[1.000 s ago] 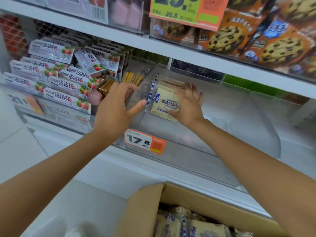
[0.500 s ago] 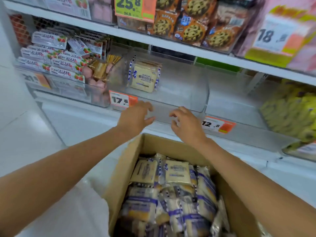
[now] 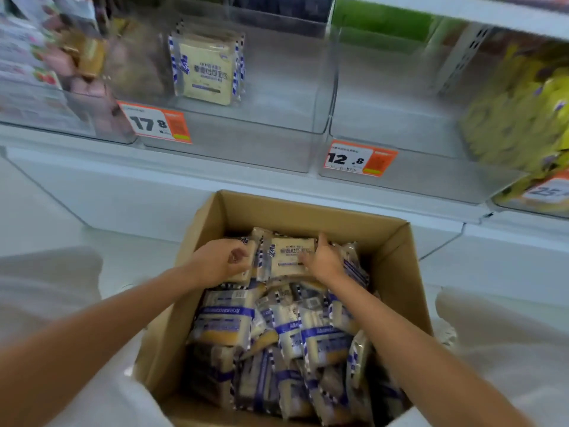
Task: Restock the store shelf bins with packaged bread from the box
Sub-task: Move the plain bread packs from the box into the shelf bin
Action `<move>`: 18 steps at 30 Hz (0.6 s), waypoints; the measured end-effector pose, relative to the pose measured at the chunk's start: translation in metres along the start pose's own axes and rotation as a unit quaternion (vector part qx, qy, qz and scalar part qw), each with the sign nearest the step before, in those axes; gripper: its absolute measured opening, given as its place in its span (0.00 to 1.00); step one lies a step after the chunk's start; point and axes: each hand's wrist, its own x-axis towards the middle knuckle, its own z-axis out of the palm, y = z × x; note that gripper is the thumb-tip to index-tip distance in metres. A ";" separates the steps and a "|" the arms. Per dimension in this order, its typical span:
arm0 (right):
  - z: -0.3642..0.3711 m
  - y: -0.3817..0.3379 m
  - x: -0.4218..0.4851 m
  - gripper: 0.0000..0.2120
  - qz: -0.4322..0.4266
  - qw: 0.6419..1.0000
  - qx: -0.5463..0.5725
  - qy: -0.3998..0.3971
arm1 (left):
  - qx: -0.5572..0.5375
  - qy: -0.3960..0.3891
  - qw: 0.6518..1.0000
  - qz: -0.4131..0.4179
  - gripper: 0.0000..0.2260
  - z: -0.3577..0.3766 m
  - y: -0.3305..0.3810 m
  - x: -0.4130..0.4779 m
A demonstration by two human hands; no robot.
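An open cardboard box (image 3: 308, 208) below the shelf holds several packaged bread loaves in cream and blue wrappers. My left hand (image 3: 220, 261) is inside the far end of the box, its fingers curled around one bread pack (image 3: 248, 268). Beside it, my right hand (image 3: 324, 261) grips the right edge of a second bread pack (image 3: 288, 254), thumb up behind it. Up on the shelf, a clear bin (image 3: 246, 149) with a 17.8 price tag (image 3: 155, 124) contains one upright bread pack (image 3: 204, 69) at its back left.
To the right stands another clear bin (image 3: 406, 177) tagged 12.8 (image 3: 358, 158). Yellow packages (image 3: 517, 118) fill the bin at far right. Strawberry snack packs (image 3: 24, 60) and brown snacks (image 3: 87, 55) sit at left. A white shelf ledge (image 3: 215, 180) runs above the box.
Both hands came down from the shelf bin, past its front edge, into the box and closed on bread packs. The view tilted down toward the box.
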 end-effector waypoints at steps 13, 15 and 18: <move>-0.070 -0.012 -0.039 0.24 -0.003 0.848 0.510 -0.144 | -0.494 -0.075 0.857 -0.121 0.34 0.013 0.044 0.019; -0.076 0.008 -0.047 0.28 -0.003 0.859 0.487 -0.158 | -0.518 -0.057 0.847 -0.107 0.17 0.013 0.055 0.020; -0.070 0.048 -0.052 0.23 0.013 0.960 0.271 -0.061 | -0.524 -0.013 0.842 -0.124 0.14 0.015 0.054 0.020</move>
